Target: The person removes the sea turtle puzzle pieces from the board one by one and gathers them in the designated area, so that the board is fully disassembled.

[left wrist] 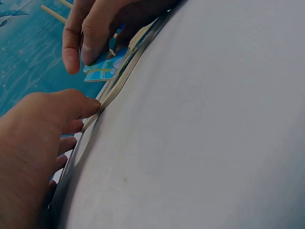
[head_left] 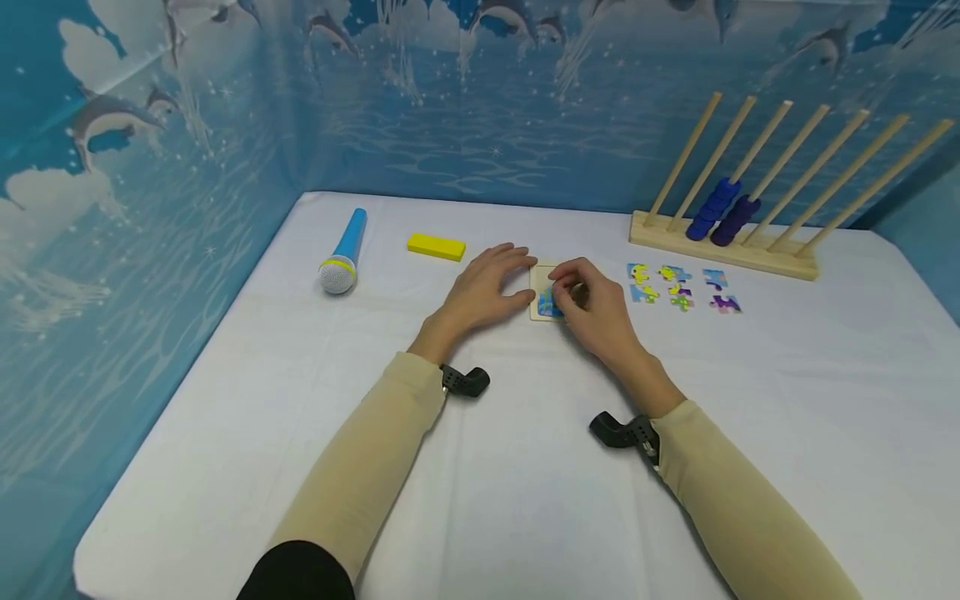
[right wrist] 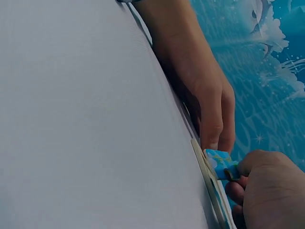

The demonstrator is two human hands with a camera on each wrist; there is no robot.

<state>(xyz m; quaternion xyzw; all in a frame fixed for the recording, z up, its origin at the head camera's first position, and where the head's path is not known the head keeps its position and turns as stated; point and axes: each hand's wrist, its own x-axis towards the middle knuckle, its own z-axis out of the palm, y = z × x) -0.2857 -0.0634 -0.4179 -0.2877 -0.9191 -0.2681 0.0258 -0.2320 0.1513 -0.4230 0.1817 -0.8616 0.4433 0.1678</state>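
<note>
A small wooden puzzle board (head_left: 543, 277) lies on the table between my two hands, with blue pieces showing in its lower part. My left hand (head_left: 483, 287) rests at the board's left side, fingers extended. In the left wrist view, its thumb touches the board's edge. Over the board, my right hand (head_left: 596, 308) pinches a blue puzzle piece (right wrist: 220, 163) between thumb and fingers. That piece is tilted above the board in the left wrist view. Part of the board is hidden under the right hand. Several loose puzzle pieces (head_left: 681, 292) lie to the right.
At the back right stands a wooden peg rack (head_left: 727, 246) with blue and purple beads on two of its rods. A yellow block (head_left: 437, 247) and a toy microphone (head_left: 345, 254) lie to the left. The white-covered table (head_left: 517, 467) meets a blue dolphin-print backdrop.
</note>
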